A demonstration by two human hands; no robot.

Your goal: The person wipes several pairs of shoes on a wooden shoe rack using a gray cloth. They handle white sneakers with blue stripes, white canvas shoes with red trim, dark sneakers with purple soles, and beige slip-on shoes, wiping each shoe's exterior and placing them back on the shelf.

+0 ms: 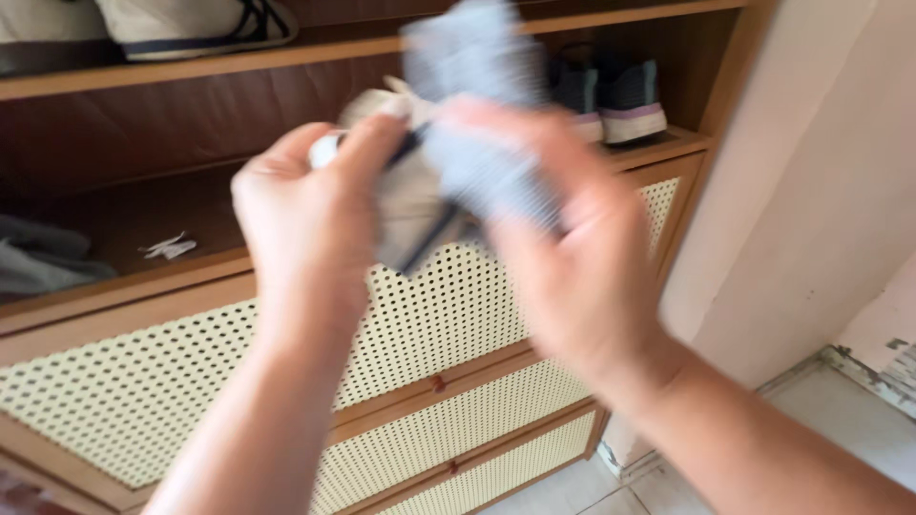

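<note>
Fingers (382, 143) of both the left hand (305, 219) and right hand (572, 257) pinch a blurred grey cloth (468, 114) before a wooden shoe cabinet (124, 377), apparently mid-fold; the next move needs an even grip.

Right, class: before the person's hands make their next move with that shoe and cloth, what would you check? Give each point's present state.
1. Left hand has hold of the small white shoe with dark trim: ok.
2. Right hand grips the blue-grey striped cloth: ok.
3. Cloth touches the shoe: ok; they overlap between the hands.
4. Shoe's surface clean: cannot tell, motion blur.
5. Free space on the wooden middle shelf behind the hands: ok, a bare stretch shows.
6. Pair of dark grey trainers with white and lilac soles stands apart from the hands: ok.
</note>
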